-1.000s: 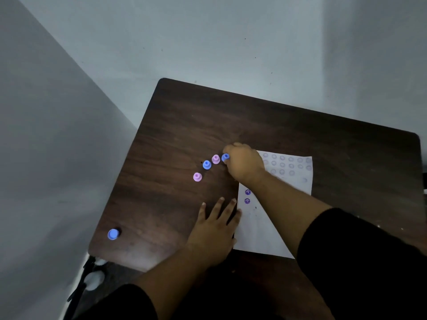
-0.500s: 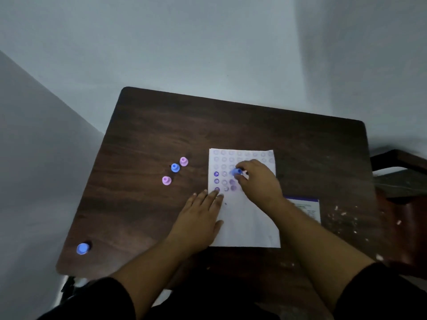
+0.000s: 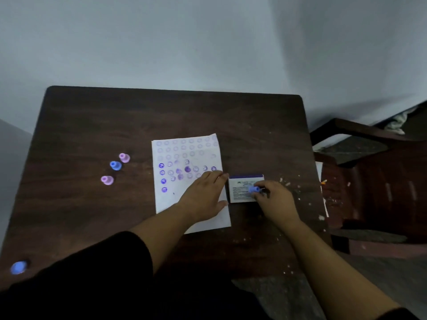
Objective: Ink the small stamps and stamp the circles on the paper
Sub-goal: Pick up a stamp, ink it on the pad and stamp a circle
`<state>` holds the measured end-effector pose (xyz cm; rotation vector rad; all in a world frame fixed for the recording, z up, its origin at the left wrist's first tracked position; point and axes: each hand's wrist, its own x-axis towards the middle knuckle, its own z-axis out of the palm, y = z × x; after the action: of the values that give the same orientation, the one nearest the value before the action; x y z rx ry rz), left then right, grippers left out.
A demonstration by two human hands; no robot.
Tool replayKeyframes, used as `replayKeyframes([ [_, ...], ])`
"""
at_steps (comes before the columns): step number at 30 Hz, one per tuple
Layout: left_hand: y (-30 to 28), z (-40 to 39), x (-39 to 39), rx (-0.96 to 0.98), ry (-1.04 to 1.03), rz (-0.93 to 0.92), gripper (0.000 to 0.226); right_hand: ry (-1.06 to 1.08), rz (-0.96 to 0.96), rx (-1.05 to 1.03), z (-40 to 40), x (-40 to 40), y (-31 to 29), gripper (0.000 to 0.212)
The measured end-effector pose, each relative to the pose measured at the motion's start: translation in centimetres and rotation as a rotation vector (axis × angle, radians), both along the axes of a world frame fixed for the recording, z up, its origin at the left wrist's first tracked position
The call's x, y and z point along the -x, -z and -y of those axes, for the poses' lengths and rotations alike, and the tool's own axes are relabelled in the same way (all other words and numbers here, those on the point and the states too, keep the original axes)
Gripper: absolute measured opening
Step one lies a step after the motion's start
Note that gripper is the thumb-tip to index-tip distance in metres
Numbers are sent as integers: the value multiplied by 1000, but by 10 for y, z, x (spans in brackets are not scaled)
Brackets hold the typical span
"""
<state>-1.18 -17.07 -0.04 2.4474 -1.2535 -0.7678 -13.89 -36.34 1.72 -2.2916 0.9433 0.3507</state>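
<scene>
A white paper (image 3: 184, 153) with rows of printed circles lies on the dark wooden table (image 3: 92, 125); several circles carry purple stamp marks. My left hand (image 3: 203, 197) rests flat on the paper's lower right part, fingers together. My right hand (image 3: 275, 202) pinches a small blue stamp (image 3: 253, 189) over a white ink pad box (image 3: 240, 192) with a purple top edge, just right of the paper. Whether the stamp touches the box I cannot tell. Two pink stamps (image 3: 124, 157) (image 3: 107, 179) and a blue stamp (image 3: 115, 165) stand left of the paper.
Another blue stamp (image 3: 18, 267) sits at the table's near left corner. A dark wooden chair (image 3: 374, 181) stands to the right of the table. Small white flecks (image 3: 286, 183) litter the table's right side. A pale wall runs behind.
My right hand carried the blue stamp from the row of stamps, over the paper, to the ink pad box on the right. My left hand slid onto the paper. The view swung right.
</scene>
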Motion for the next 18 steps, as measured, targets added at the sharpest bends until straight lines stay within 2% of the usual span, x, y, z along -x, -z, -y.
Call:
replayKeyframes([
  [3,7,17,5,-6,51,39,87,34,2,-45,13,21,3,30],
  [9,17,39,10,-42,69,85,98,55,-17,-123,24,44,7,24],
  [18,13,50,5,-64,102,86,88,52,-24,-207,28,48,10,26],
])
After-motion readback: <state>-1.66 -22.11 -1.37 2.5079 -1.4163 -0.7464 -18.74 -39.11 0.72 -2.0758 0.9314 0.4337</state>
